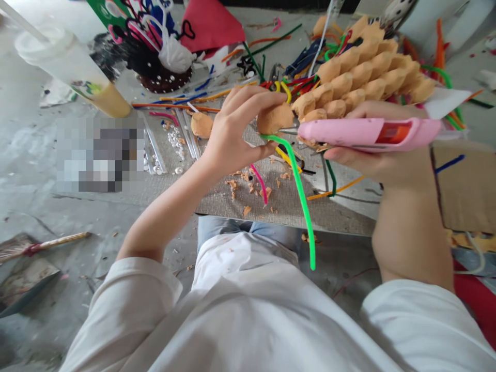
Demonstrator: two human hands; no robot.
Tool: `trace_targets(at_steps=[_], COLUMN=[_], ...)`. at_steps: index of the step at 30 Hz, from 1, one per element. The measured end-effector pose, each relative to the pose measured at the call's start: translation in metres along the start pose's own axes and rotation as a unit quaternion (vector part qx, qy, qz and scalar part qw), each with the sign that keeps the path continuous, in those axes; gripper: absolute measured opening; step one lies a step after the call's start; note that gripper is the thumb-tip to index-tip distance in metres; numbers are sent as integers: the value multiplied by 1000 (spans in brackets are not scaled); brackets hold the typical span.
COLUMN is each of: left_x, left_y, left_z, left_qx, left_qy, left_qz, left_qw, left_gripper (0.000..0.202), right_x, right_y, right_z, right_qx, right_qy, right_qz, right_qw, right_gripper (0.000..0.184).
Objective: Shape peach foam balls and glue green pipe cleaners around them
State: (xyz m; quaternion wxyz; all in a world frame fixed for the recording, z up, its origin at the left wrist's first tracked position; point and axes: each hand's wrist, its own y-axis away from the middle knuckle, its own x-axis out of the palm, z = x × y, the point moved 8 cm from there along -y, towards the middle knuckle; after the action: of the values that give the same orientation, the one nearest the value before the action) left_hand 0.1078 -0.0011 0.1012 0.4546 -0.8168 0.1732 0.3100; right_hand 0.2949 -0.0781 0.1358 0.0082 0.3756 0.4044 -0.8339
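My left hand [236, 129] pinches a tan molded pulp cup [274, 119] between thumb and fingers, with a bright green pipe cleaner [299, 181] running from it down past my lap. My right hand [372, 160] grips a pink hot glue gun [368, 134], its metal nozzle pointing left and close to that cup. Behind the gun stands a long ridged row of similar pulp cups [356, 75], joined together, with coloured pipe cleaners tucked around it. Another loose tan cup [201, 125] lies on the mat to the left of my left hand.
A burlap mat [282, 199] holds tan crumbs, white pearl beads [174, 144] and scattered pipe cleaners. Behind it are a tilted plastic tumbler [65, 64] and a red paper cone [211, 26]. Cardboard [465, 186] stands at right; a small broom [46, 244] lies on the concrete floor.
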Motion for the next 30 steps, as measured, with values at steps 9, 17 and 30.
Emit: trace_targets(at_steps=[9,17,30], left_x=[3,5,-5], left_y=[-1,0,1], left_z=[3,5,-5], left_qx=[15,62,17], left_qy=[3,-11,-16], left_qz=[-6,-23,-42], left_qw=[1000,998,999], left_gripper=[53,57,44], right_x=[-3,-2,-4], right_y=[2,4,2], right_z=[-6,-11,-10], right_qx=[-9,25,17], right_qy=[15,14,20], right_qz=[-18,-12,-5], right_qw=[1000,1000,1000], right_gripper=[35,35,36])
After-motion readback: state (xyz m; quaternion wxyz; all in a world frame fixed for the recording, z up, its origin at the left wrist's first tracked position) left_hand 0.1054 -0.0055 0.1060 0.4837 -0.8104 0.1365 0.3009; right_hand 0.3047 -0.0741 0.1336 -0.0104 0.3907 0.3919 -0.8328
